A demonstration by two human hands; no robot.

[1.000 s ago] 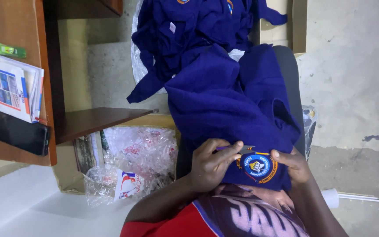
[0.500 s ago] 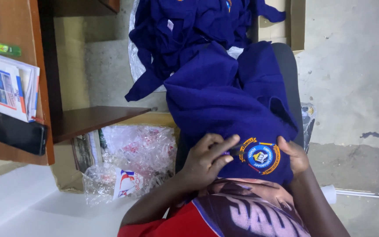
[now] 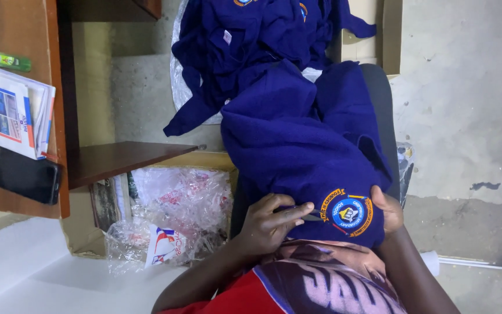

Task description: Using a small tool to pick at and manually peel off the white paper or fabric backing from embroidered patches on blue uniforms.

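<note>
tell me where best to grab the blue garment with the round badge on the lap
Probably the bottom edge of the blue garment beside the round badge, coming from the wearer's side. The fabric drapes over the lap there, and the left hand and right hand already flank the badge.

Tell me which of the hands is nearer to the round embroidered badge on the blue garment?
The right. The right hand touches the badge at its edge; the left hand, holding a thin tool, sits just beside it.
</note>
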